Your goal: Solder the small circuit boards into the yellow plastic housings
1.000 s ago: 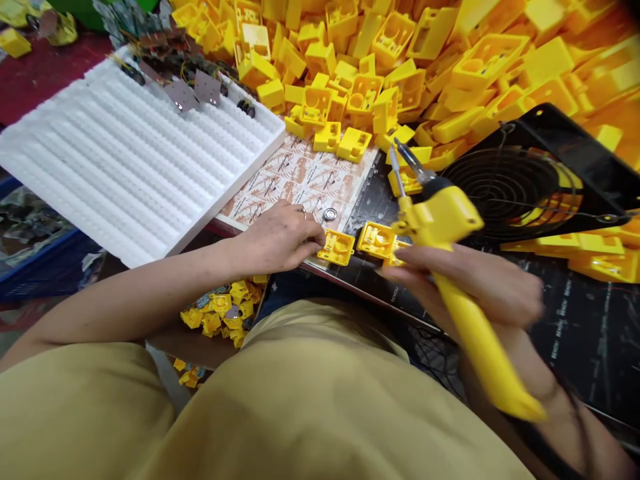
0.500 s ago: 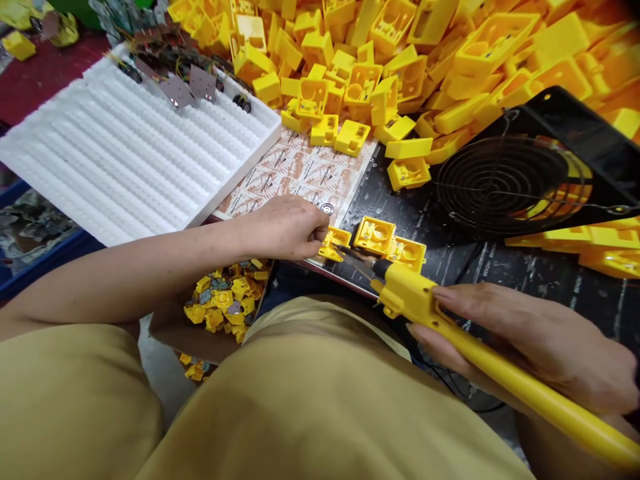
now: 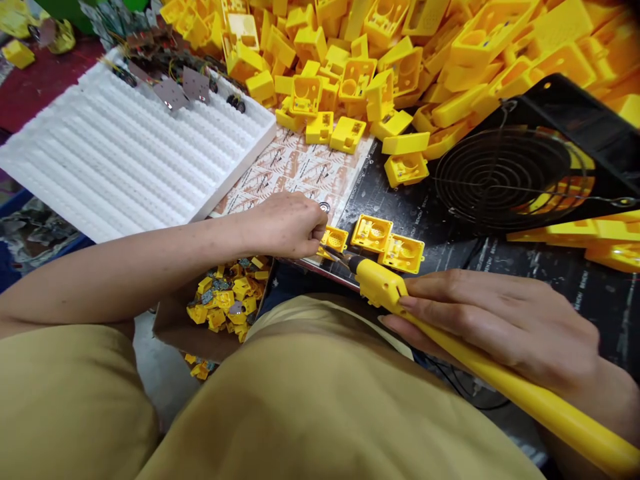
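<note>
We see a small yellow housing point(image 3: 334, 240) lying at the near edge of the worktop, partly on the patterned sheet point(image 3: 295, 167), just left of two more yellow housings point(image 3: 387, 243) that sit side by side on the black mat point(image 3: 550, 280). Our left hand point(image 3: 287, 223) is closed down over it, fingertips pinching its left side and pressing it to the surface. The metal tip of the yellow soldering iron point(image 3: 480, 360) touches that same piece from the right. Our right hand point(image 3: 505, 323) is wrapped around the iron's long handle, fingers laid flat along the top and the thumb below, a firm shut grip. A small silver ring point(image 3: 324, 207) lies on the patterned sheet just beyond the left fingers. Below the table edge a cardboard box point(image 3: 200, 333) holds yellow scraps. Farther out, the white foam tray point(image 3: 130, 153) lies to the left, the black fan point(image 3: 505, 177) with its wire guard stands to the right, and a great heap of yellow casings point(image 3: 400, 47) fills the back.
</note>
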A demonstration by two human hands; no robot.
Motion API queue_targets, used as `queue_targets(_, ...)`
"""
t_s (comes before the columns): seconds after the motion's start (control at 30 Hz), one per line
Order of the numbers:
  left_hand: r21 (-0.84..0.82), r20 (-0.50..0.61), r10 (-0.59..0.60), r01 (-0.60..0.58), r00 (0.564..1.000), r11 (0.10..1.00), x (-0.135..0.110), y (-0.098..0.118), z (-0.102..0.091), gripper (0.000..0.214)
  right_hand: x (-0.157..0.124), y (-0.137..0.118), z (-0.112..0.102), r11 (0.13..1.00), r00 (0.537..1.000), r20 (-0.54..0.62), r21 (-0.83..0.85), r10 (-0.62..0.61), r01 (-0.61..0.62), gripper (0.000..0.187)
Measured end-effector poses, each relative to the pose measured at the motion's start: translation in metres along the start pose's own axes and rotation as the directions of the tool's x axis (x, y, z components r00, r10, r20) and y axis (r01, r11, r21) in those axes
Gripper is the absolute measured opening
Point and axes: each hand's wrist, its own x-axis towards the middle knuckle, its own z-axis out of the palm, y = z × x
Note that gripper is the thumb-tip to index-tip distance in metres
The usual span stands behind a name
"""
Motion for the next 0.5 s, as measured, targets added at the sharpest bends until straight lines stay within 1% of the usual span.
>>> queue_targets(0.07, 0.003, 0.002, 0.005, -0.005, 1.000, 1.000, 0.001, 0.000, 0.000, 0.012, -0.002, 0.001, -0.006, 1.000, 1.000, 0.008, 0.004, -0.026, 0.026, 0.015)
queue_targets(0.1, 0.006, 0.009, 0.005, -0.005, 1.000, 1.000, 0.001, 0.000, -0.001, 0.012, -0.004, 0.002, -0.010, 1.000, 1.000, 0.020, 0.009, -0.016, 0.016, 0.015)
queue_targets(0.17, 0.018, 0.023, 0.004, -0.005, 1.000, 1.000, 0.001, 0.001, -0.002, 0.015, -0.008, 0.003, -0.016, 0.997, 0.997, 0.035, 0.016, 0.073, -0.074, 0.018)
queue_targets(0.23, 0.033, 0.035, 0.006, -0.007, 0.999, 0.999, 0.001, 0.002, -0.003, 0.019, -0.013, 0.004, -0.021, 0.992, 0.990, 0.053, 0.014, 0.127, -0.128, 0.019)
queue_targets(0.3, 0.040, 0.043, 0.003, -0.005, 0.999, 0.999, 0.001, 0.003, -0.004, 0.021, -0.015, 0.005, -0.022, 0.988, 0.988, 0.036, 0.009, 0.152, -0.153, 0.016)
queue_targets(0.4, 0.047, 0.048, -0.011, 0.009, 0.999, 0.999, 0.001, 0.003, -0.006, 0.021, -0.016, 0.009, -0.021, 0.987, 0.988, 0.022, -0.038, 0.155, -0.154, 0.010)
queue_targets(0.47, 0.049, 0.049, -0.013, 0.010, 0.999, 0.999, 0.001, 0.003, -0.005, 0.020, -0.020, 0.012, -0.020, 0.990, 0.991, 0.032, -0.059, 0.133, -0.131, 0.011)
queue_targets(0.5, 0.050, 0.048, -0.011, 0.008, 0.999, 0.999, 0.001, 0.003, -0.004, 0.019, -0.023, 0.013, -0.019, 0.989, 0.990, 0.020, -0.048, 0.140, -0.138, 0.013)
